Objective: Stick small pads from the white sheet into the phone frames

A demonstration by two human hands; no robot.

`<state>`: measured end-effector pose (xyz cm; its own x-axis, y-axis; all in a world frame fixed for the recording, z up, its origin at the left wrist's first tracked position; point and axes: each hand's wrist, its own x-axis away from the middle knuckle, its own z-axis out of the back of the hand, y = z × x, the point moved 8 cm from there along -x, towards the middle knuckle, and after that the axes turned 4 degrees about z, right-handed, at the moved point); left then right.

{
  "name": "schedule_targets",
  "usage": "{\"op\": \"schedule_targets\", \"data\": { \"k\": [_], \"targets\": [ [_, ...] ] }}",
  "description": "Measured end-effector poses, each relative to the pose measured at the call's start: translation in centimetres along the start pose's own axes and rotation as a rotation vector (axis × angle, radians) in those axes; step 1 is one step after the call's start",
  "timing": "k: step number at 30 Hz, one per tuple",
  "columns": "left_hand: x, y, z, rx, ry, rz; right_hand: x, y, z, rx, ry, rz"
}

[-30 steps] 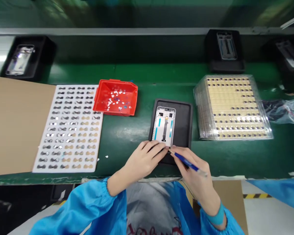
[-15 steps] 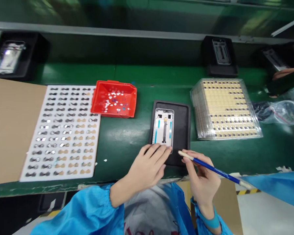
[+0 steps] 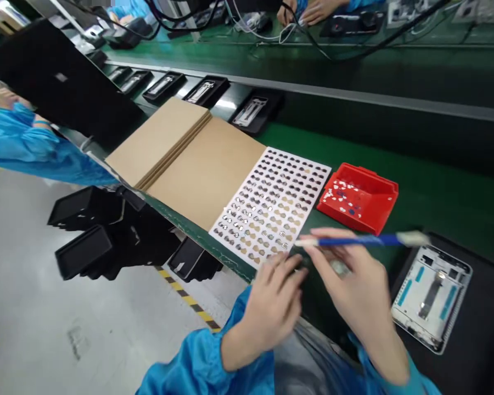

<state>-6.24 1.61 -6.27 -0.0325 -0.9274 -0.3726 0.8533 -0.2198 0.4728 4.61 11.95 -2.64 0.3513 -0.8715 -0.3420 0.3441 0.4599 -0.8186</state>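
My right hand [image 3: 360, 285] grips a blue pen-like stick [image 3: 354, 241] with pale ends, its tip pointing left at the lower right edge of a white sheet [image 3: 319, 184]. Rows of small bow-tie-shaped stickers, dark and tan, cover that sheet. Over its near corner hovers my left hand [image 3: 274, 304], fingers apart and slightly bent. A small dark patch shows by its fingertips; blur hides what it is. To the right, a phone frame [image 3: 422, 323] with blue strips and a dark ribbon cable lies in a black tray [image 3: 486, 312].
Beyond the sheet stands a red bin [image 3: 364, 219] with white and blue scraps. Brown cardboard [image 3: 214, 170] lies left of the sheet. Several black trays with phone frames [image 3: 251, 111] line the back. Black trays [image 3: 84, 252] are stacked below the bench. A co-worker's blue sleeve [image 3: 37, 142] is at left.
The view has swung left. My left hand has left the phone frame for the sticker sheet. My right hand has brought the blue stick over to the sheet's edge.
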Motion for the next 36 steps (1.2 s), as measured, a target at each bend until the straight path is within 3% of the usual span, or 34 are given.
{"op": "schedule_targets", "data": {
  "k": [2, 5, 8, 10, 13, 16, 18, 21, 24, 26, 28, 30, 33, 36],
  "targets": [
    [0.7, -3.3, 1.4, -0.059, 0.059, 0.145, -3.1, 0.8, -4.3, 0.084, -0.102, 0.062],
    [1.0, -5.0, 1.6, -0.117, 0.073, 0.162, -6.1, 1.9, -9.4, 0.355, -0.252, 0.147],
    [0.7, -4.7, 1.3, -0.128, 0.087, 0.139, -7.2, 2.3, -11.7, 0.51, -0.35, 0.189],
    [0.4, -4.5, 1.4, -0.118, 0.097, 0.146, -7.2, 2.1, -11.3, 0.468, -0.325, 0.176],
    [0.1, -4.9, 1.8, -0.056, 0.091, 0.157, -6.5, 1.2, -8.1, 0.135, -0.152, 0.073],
    [-0.6, -5.3, 2.4, 0.021, 0.08, 0.163, -4.3, 1.2, -3.8, -0.269, -0.045, -0.148],
    [-1.3, -4.9, 2.8, 0.082, 0.091, 0.148, -2.1, 1.5, -0.4, -0.399, -0.003, -0.297],
    [-2.6, -2.3, 2.0, 0.23, 0.05, 0.06, 1.4, 2.4, 6.3, -0.364, 0.147, -0.397],
    [-3.6, 2.1, -0.5, 0.332, -0.053, -0.096, 4.4, 3.9, 13.8, -0.083, 0.373, -0.36],
    [-3.9, 5.5, -2.6, 0.337, -0.111, -0.222, 5.9, 5.2, 17.2, 0.155, 0.431, -0.333],
    [-4.1, 8.3, -4.7, 0.309, -0.147, -0.337, 6.5, 6.9, 18.6, 0.313, 0.4, -0.327],
    [-4.2, 10.0, -6.6, 0.262, -0.147, -0.41, 6.6, 8.4, 18.6, 0.375, 0.351, -0.326],
    [-4.5, 10.6, -8.5, 0.184, -0.128, -0.45, 6.2, 9.8, 17.5, 0.388, 0.315, -0.318],
    [-4.4, 10.1, -9.0, 0.149, -0.124, -0.454, 5.8, 10.3, 16.6, 0.415, 0.267, -0.306]
  ]
}}
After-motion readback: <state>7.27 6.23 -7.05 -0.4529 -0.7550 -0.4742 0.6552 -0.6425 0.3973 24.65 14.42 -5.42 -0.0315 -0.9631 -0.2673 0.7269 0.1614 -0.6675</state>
